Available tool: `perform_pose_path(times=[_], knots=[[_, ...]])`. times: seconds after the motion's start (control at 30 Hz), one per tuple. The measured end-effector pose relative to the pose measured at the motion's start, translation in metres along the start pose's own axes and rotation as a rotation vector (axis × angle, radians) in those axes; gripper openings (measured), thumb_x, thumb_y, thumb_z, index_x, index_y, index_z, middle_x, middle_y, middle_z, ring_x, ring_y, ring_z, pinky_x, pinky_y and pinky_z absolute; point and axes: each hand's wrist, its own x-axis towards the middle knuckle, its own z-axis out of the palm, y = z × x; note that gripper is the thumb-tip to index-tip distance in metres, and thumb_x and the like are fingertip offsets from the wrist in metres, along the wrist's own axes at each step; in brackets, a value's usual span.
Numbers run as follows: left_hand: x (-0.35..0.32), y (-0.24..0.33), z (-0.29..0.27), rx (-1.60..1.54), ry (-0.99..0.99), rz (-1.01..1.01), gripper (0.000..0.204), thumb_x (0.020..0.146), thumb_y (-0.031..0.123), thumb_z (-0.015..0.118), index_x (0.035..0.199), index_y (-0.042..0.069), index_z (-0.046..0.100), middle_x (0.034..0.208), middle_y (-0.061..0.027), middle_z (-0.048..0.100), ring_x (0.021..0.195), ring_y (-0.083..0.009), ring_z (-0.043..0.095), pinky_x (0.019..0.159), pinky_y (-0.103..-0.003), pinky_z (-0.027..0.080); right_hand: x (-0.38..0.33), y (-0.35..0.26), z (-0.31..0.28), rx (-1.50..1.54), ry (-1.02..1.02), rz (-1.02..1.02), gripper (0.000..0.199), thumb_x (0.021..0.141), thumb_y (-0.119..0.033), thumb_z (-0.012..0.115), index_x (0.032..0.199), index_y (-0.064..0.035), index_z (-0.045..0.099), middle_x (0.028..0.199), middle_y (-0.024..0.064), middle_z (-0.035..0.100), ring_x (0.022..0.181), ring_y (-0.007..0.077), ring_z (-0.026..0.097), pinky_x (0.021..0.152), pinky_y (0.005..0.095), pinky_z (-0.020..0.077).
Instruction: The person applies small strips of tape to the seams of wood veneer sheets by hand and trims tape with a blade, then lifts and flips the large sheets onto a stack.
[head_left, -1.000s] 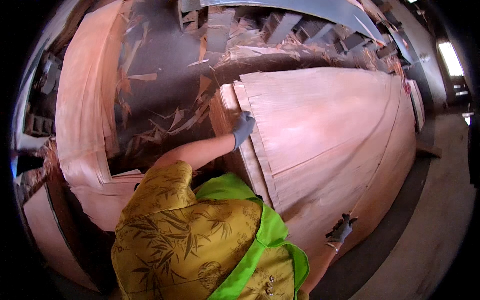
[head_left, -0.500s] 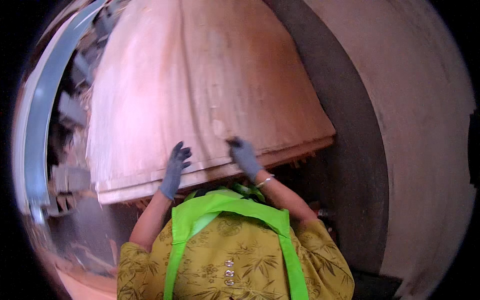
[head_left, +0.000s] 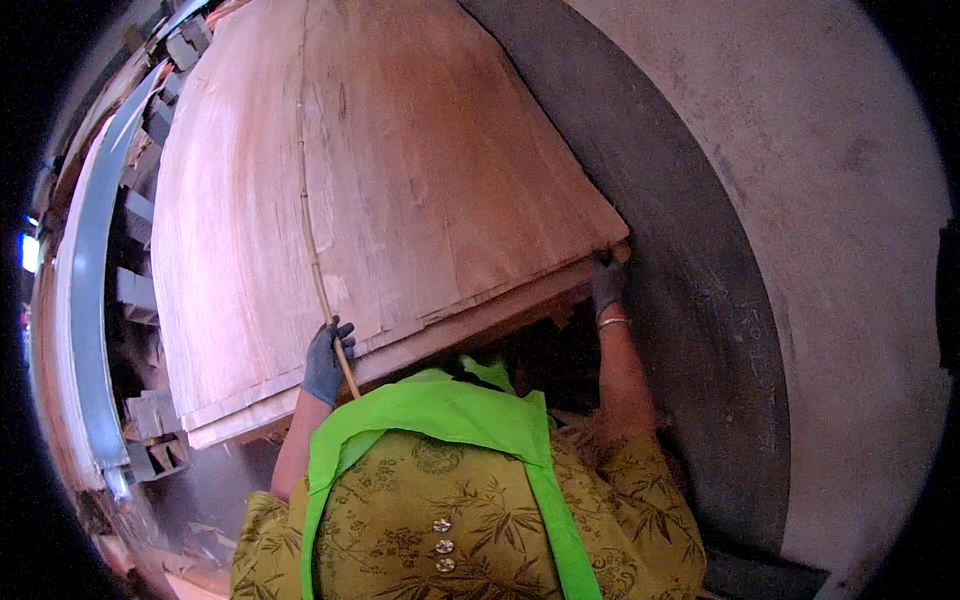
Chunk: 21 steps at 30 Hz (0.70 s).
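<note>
Now L grip (head_left: 327,360) pinches thin cane strip (head_left: 318,270) on grainy veneer sheet (head_left: 400,180); R grip (head_left: 606,283) clasps its corner.

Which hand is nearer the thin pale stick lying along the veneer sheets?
Left. The gloved left hand grips the thin pale stick at its near end; the gloved right hand holds the stack's right corner, well apart.

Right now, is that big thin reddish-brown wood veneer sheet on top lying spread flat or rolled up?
Spread flat. The thin reddish-brown wood veneer sheet lies open across the stack, left hand at its near edge, right hand at its corner.
</note>
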Motion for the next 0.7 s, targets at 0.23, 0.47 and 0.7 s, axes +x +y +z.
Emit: perform_pose_path(times=[0.23,0.47,0.7], knots=[[-0.012,-0.010,0.016,0.029,-0.051,0.048,0.029,0.092,0.022,0.048,0.117,0.008,0.050,0.099,-0.0141,0.060,0.070,-0.0172,0.056,0.057,-0.026,0.049,0.067,0.045,-0.005,-0.020,0.086,-0.059,0.039,0.081,-0.029,0.060,0.110,-0.0017,0.058,0.106,0.0233,0.061,0.097,0.0399,0.059,0.078,0.0440,0.0468],[-0.025,-0.018,0.014,0.109,0.084,0.078,0.032,0.092,0.027,0.047,0.118,0.009,0.050,0.106,-0.0122,0.060,0.073,-0.0157,0.056,0.061,-0.026,0.049,0.083,0.010,-0.020,-0.306,-0.206,0.152,0.049,0.080,-0.030,0.060,0.117,0.0019,0.052,0.116,0.0239,0.055,0.106,0.0397,0.054,0.087,0.0441,0.0443],[-0.028,-0.012,0.040,0.138,0.008,0.066,0.035,0.093,0.029,0.046,0.120,0.007,0.050,0.106,-0.0107,0.060,0.079,-0.0138,0.056,0.063,-0.024,0.048,0.104,0.032,-0.042,-0.364,-0.084,0.026,0.047,0.078,-0.036,0.061,0.103,0.0040,0.060,0.103,0.0267,0.060,0.098,0.0390,0.059,0.077,0.0438,0.0473]])
